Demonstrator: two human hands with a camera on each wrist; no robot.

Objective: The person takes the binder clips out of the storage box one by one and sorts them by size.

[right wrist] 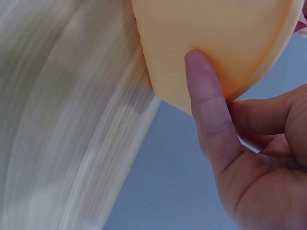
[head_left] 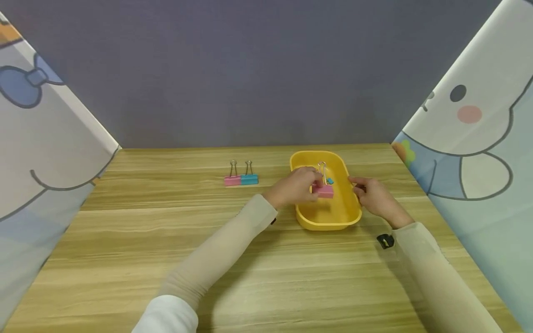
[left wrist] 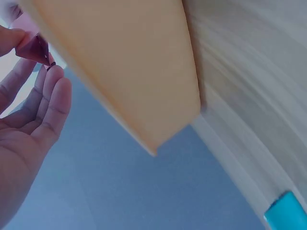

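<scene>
My left hand (head_left: 297, 186) reaches over the left rim of a yellow tray (head_left: 326, 226) and pinches a pink binder clip (head_left: 325, 191) between thumb and fingers. In the left wrist view that pink clip (left wrist: 32, 49) sits at the fingertips, beside the tray's wall (left wrist: 129, 62). Inside the tray, a small blue piece (head_left: 330, 181) shows behind the pink clip. My right hand (head_left: 376, 199) grips the tray's right rim, with the thumb pressed along the outer wall (right wrist: 168, 48) in the right wrist view.
On the wooden table (head_left: 166, 231), left of the tray, a pink binder clip (head_left: 232, 180) and a blue binder clip (head_left: 250, 179) stand side by side, handles up. A dark grey panel (head_left: 250, 74) borders the table's back edge, and printed panels (head_left: 491, 185) flank both sides.
</scene>
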